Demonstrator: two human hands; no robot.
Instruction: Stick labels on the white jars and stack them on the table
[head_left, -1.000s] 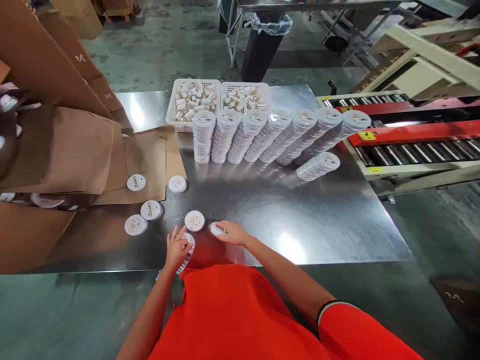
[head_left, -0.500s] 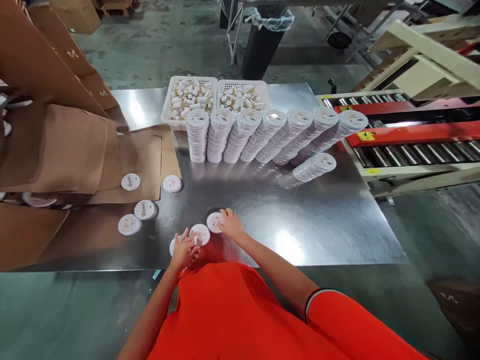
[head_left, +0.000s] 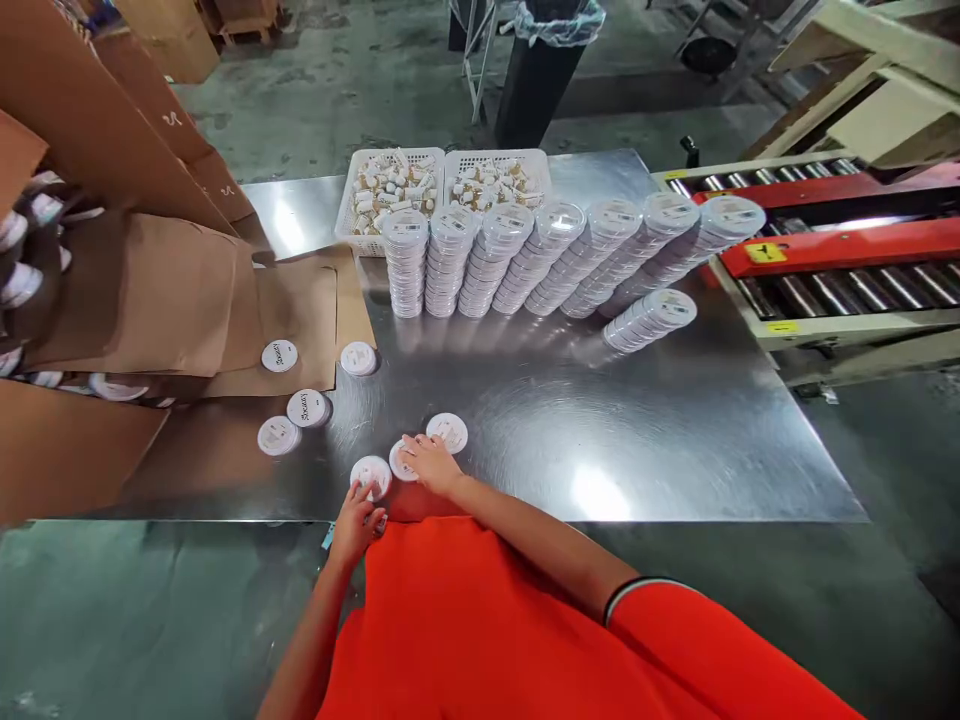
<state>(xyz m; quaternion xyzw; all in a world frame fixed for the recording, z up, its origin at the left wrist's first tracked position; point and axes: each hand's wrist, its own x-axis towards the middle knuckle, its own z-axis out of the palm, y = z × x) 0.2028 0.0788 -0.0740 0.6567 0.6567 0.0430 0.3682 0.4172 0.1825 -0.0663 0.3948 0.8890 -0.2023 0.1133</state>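
Note:
Three round white containers with printed lids lie in a slanting row near the front edge of the steel table. My left hand (head_left: 358,524) is at the leftmost round container (head_left: 370,476), fingers apart, with fingertips touching its near edge. Over the middle round container (head_left: 400,460) lies my right hand (head_left: 430,464), its fingers spread on the lid and covering part of it. The third round container (head_left: 448,431) sits just beyond my right hand. Further left are more low round containers, among them one with dark lettering (head_left: 307,407) and a plain-printed one (head_left: 278,436).
Tall stacks of round clear-wrapped containers (head_left: 480,265) stand in a row across the table, with a shorter leaning stack (head_left: 649,322). Behind are two white baskets (head_left: 346,212) of small bottles. An open cardboard box (head_left: 172,290) fills the left; a roller conveyor (head_left: 840,250) adjoins at right.
My right hand has moved left from the far container onto the middle one. My left hand has drawn back toward the table edge, uncovering the leftmost container. The view has shifted slightly.

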